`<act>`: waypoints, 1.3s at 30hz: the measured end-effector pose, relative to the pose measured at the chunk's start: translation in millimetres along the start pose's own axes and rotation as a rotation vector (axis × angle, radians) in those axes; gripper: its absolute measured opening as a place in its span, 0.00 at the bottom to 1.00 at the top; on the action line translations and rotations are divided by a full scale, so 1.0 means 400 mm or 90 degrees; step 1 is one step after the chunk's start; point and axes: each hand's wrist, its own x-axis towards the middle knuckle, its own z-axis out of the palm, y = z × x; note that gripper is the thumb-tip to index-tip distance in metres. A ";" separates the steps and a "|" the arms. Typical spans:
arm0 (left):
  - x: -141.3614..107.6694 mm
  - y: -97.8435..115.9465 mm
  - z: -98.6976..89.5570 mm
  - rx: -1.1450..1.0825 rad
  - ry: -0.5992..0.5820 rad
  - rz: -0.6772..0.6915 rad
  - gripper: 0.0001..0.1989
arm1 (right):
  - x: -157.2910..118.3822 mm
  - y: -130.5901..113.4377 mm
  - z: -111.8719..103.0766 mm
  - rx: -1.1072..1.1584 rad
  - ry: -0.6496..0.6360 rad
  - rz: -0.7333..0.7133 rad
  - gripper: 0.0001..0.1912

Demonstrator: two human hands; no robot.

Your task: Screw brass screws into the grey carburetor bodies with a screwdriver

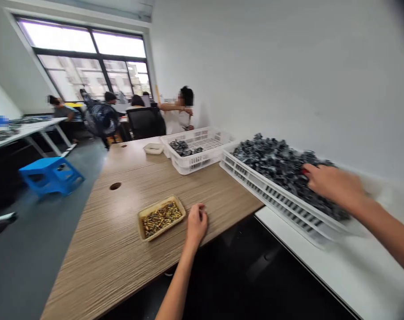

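Note:
My left hand (197,222) rests on the wooden table near its front edge, fingers curled inward; whether anything is in them is hidden. Just left of it lies a shallow cream tray (142,230) of small brass-coloured, pin-like metal pieces (163,218). On the right, my right hand (332,182), slightly blurred, reaches over a white slatted crate (272,193) heaped with small black parts (272,155). Its fingers are closed, with a small red object (305,171) showing at the tips; its kind cannot be made out.
A second white crate (202,162) with some black parts stands further back, beside a small pale tray (153,149). The wooden table (122,235) has a round hole (115,186). A blue stool (50,173), a fan (102,118) and a seated person (178,115) are beyond.

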 end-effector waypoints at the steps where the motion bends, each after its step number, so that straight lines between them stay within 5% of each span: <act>1: 0.001 -0.007 0.000 -0.004 -0.002 0.002 0.11 | -0.029 -0.027 0.003 -0.434 -0.064 -0.151 0.11; 2: 0.004 -0.013 -0.001 -0.008 -0.004 0.004 0.11 | -0.049 -0.048 0.006 -0.767 -0.100 -0.278 0.08; 5: 0.008 -0.026 -0.003 -0.005 -0.014 0.002 0.11 | -0.073 -0.078 0.001 -0.915 -0.116 -0.303 0.12; 11: 0.005 -0.021 -0.011 0.016 -0.012 0.006 0.11 | -0.038 -0.051 -0.012 -0.968 -0.136 -0.281 0.15; 20: 0.004 -0.022 -0.012 0.013 -0.025 -0.001 0.12 | 0.047 0.054 0.024 -1.007 -0.207 -0.114 0.18; 29: 0.002 -0.019 -0.009 0.001 -0.017 -0.011 0.11 | 0.085 0.095 -0.059 -0.996 -0.242 0.040 0.23; 39: 0.002 -0.017 -0.009 -0.021 -0.015 -0.005 0.11 | 0.109 0.139 -0.098 -0.934 -0.242 0.056 0.25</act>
